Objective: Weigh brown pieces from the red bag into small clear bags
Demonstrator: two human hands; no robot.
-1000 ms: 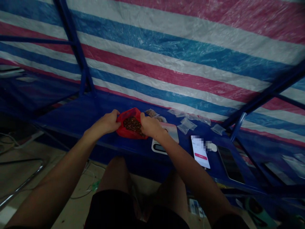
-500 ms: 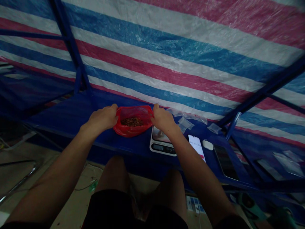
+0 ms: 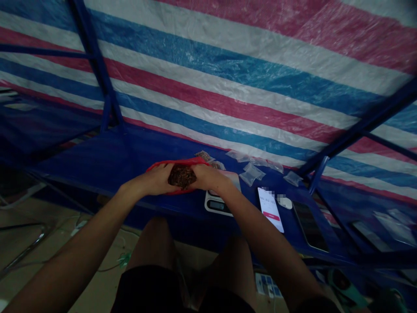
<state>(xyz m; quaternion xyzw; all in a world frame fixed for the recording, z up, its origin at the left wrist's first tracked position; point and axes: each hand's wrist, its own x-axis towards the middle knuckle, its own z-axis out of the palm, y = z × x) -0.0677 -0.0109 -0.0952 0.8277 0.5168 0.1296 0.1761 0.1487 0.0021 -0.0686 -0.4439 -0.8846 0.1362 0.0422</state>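
Note:
A red plastic bag [image 3: 177, 191] sits on the blue table, its mouth open towards me. Small dark reddish-brown dried pieces [image 3: 182, 177] show in the opening; I cannot tell their kind. My left hand [image 3: 159, 179] curls over the bag's left side and my right hand [image 3: 205, 176] over its right side, both gripping it. Some fingertips are hidden by the hands and the bag. Under my right wrist lies a white digital scale [image 3: 216, 205], partly covered by the forearm. Behind the bag are small clear packets [image 3: 204, 155] with brown pieces in them.
Clear plastic bags [image 3: 252, 173] lie along the back of the blue table [image 3: 94, 152]. To the right are a lit phone [image 3: 271, 211], a white case [image 3: 285, 202] and a dark phone [image 3: 309, 224]. Blue metal posts [image 3: 94, 56] and a striped tarp [image 3: 211, 87] stand behind.
Both hands have come closer together and lower, from the bag's upper corners to its sides. The bag's mouth is narrower, and packets behind it now show.

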